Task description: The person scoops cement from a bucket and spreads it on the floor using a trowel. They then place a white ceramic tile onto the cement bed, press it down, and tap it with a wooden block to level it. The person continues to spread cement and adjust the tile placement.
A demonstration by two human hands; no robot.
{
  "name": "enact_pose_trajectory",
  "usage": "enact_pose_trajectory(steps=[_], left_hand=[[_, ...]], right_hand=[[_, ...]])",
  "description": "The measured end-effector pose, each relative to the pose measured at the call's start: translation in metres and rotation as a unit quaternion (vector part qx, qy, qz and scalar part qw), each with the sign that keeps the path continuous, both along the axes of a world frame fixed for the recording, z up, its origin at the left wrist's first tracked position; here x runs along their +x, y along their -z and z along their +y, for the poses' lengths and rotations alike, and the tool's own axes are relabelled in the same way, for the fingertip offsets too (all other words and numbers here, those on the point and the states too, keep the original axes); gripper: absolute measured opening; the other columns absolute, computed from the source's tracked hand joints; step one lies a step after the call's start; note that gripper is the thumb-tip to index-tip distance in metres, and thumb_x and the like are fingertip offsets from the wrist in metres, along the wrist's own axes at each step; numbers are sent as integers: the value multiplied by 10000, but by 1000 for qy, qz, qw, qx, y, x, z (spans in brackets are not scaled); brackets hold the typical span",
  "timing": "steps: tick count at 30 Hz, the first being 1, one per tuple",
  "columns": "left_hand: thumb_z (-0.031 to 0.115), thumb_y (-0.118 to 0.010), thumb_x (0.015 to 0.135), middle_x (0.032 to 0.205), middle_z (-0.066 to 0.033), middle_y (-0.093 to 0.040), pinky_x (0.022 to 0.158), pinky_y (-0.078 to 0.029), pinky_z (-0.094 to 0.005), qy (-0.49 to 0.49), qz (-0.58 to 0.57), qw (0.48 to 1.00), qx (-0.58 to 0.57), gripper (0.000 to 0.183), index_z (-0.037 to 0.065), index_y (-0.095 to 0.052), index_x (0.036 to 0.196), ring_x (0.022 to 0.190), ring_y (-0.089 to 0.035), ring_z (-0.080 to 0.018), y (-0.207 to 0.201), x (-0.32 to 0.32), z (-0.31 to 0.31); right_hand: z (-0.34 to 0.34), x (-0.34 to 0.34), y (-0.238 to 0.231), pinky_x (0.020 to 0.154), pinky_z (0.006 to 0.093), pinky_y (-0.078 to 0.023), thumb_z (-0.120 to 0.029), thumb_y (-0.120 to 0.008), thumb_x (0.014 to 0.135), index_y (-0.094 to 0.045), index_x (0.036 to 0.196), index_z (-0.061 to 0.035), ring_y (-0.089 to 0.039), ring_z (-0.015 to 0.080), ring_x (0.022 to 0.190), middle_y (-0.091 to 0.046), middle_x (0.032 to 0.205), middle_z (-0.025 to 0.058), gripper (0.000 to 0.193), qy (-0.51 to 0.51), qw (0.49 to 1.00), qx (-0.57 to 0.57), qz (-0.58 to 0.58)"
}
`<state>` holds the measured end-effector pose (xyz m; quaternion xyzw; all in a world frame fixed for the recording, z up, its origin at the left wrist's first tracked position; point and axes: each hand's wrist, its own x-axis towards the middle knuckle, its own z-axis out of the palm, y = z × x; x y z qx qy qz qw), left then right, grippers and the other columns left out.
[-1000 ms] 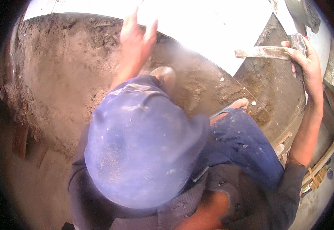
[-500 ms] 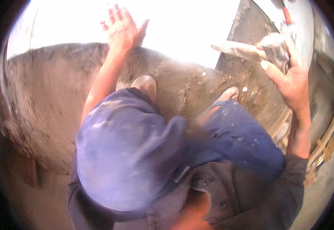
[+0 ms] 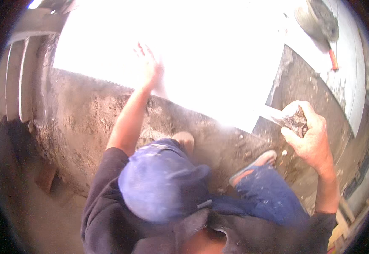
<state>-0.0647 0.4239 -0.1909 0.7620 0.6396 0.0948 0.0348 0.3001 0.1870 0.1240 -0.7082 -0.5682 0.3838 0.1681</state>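
Note:
My left hand lies over a broad white slab, its fingers stretched out and partly washed out by glare. My right hand is closed round a rough dark-grey block, to the right of the slab's near corner. From the block a flat pale strip sticks out leftward and reaches toward the slab's right edge; glare hides whether they touch. The kind of this tool cannot be made out.
Brown earth runs below and beside the slab. At the far right a rounded grey object and an orange handle lie on another white slab. My sandalled feet are on the earth.
The view has shifted, showing more of the white slab and the orange-handled tool. My right hand, still holding the block, is lower in view; my left hand remains over the slab.

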Motion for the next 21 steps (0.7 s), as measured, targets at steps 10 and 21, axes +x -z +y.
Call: enact_pose_trajectory(steps=[10,21], left_hand=[[546,-333,1008,1632,-269,-90,1173,-72,-664,-153,4,987,-49,851,-91,-143,1540,1516,-54,-433,-39,28,-11],[464,-371,1017,1637,-243,-105,1176,38,-654,-145,-8,986,-77,786,-87,-165,1538,1521,-28,-419,-59,32,-10]], right_hand=[[127,-40,21,793,347,-534,-159,-685,783,-594,1102,44,-675,220,841,-707,933,163,390,-19,992,124,-13],[260,-92,19,441,265,-443,-193,-673,796,-618,1012,-9,-547,100,535,-609,752,46,288,13,996,59,67]])
